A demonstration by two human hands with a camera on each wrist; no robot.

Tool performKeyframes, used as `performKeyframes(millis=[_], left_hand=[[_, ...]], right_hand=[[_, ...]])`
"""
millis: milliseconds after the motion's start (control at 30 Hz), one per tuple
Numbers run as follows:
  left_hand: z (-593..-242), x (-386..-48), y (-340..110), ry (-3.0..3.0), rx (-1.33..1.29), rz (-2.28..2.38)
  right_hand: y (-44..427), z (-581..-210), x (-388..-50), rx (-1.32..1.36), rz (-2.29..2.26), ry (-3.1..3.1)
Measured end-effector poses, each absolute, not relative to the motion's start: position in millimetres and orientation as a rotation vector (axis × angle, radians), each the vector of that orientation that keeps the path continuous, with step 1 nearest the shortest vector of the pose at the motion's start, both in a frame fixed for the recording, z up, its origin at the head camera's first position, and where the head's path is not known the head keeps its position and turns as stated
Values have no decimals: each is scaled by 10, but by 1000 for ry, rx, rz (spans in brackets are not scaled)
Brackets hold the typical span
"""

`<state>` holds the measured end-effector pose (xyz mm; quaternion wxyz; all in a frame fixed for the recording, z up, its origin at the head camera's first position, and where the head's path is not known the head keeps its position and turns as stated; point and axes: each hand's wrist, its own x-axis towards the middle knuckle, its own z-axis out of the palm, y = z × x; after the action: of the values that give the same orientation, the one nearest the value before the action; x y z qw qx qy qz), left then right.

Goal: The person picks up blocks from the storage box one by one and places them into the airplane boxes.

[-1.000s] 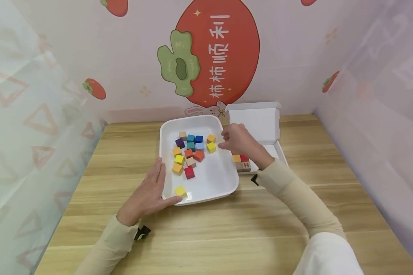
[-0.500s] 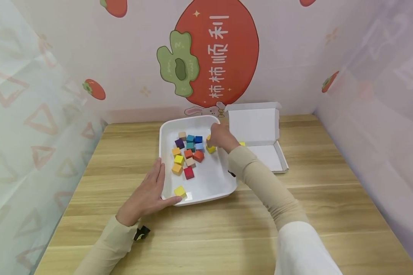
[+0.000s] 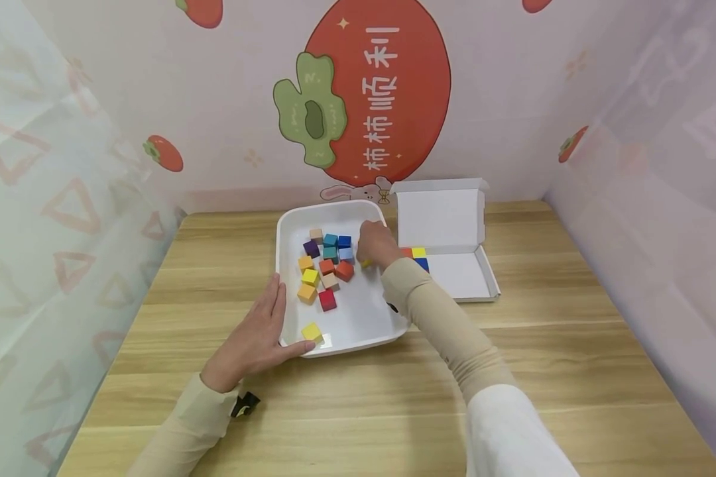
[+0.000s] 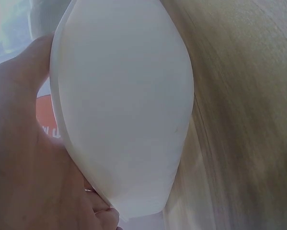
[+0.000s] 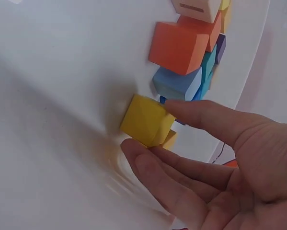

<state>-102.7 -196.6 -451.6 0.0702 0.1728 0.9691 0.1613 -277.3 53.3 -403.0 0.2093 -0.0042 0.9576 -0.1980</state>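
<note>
My left hand (image 3: 256, 334) rests at the near left corner of a white tray (image 3: 364, 342), fingers straight along its left side and thumb over the front rim. In the left wrist view the hand (image 4: 33, 148) lies against the rim of the tray (image 4: 124, 105). My right hand (image 3: 377, 244) reaches into the tray's right side. Seen from the right wrist, the hand (image 5: 215, 167) pinches a yellow cube (image 5: 145, 120) between thumb and fingertips. An orange cube (image 5: 169, 140) shows just behind it. Whether the yellow cube is off the tray floor I cannot tell.
Several coloured cubes cluster in the tray, among them a red cube (image 3: 327, 300). A lone yellow cube (image 3: 312, 332) lies near its front edge. To the right stands an open white box (image 3: 459, 273) with coloured cubes at its left, partly hidden by my right arm.
My right hand has moved left from above the box into the tray and come down over the yellow cube. The left hand and tray have stayed in place.
</note>
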Motion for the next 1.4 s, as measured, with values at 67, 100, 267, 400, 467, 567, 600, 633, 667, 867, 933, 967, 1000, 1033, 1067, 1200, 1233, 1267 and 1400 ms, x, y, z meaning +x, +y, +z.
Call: performKeyframes(millis=[67, 100, 267, 400, 467, 567, 600, 633, 667, 867, 933, 967, 1000, 1033, 1067, 1200, 1233, 1267, 1400], left_hand=[[-4512, -1030, -1967, 2912, 514, 483], [-4513, -1032, -1968, 2911, 512, 480], [-4524, -1037, -1969, 2906, 505, 483], [-4529, -1043, -1964, 2909, 502, 483], [-4529, -1047, -1961, 2908, 496, 484], [-4534, -1051, -1963, 2911, 500, 483], [-4533, -1053, -1963, 2912, 500, 483], [-4533, -1054, -1963, 2913, 502, 484], [-4534, -1055, -1963, 2914, 505, 484], [-4530, -1053, -1956, 2910, 503, 485], [-4532, -1047, -1955, 2906, 500, 485], [-4533, -1043, -1957, 2905, 498, 486], [-4534, -1039, -1958, 2902, 497, 486], [-4535, -1034, -1961, 2901, 494, 487], [-4535, -1030, -1965, 2899, 493, 489], [-4531, -1016, -1984, 2899, 492, 493], [-4528, -1016, -1987, 2901, 495, 496], [-4528, -1016, -1991, 2902, 498, 500], [-4538, -1024, -1987, 2905, 511, 511]], right_hand=[[527, -4021, -2769, -14, -541, 2658], [527, -4015, -2768, -14, -541, 2652], [571, -3925, -2763, -50, -543, 2657], [659, -3758, -2762, -96, -565, 2666], [714, -3641, -2749, -97, -558, 2655], [828, -3497, -2726, -107, -521, 2661], [878, -3456, -2713, -125, -529, 2670], [933, -3415, -2698, -151, -512, 2683], [996, -3380, -2686, -172, -513, 2688], [1516, -3259, -2619, -449, -460, 2710], [1716, -3255, -2607, -544, -430, 2723], [1813, -3260, -2603, -573, -427, 2726], [1904, -3264, -2597, -587, -426, 2728], [1990, -3271, -2592, -589, -422, 2731], [2068, -3286, -2591, -586, -422, 2734], [2291, -3371, -2602, -555, -412, 2729], [2330, -3405, -2612, -547, -413, 2727], [2356, -3438, -2619, -540, -424, 2723], [2430, -3627, -2665, -515, -464, 2719]])
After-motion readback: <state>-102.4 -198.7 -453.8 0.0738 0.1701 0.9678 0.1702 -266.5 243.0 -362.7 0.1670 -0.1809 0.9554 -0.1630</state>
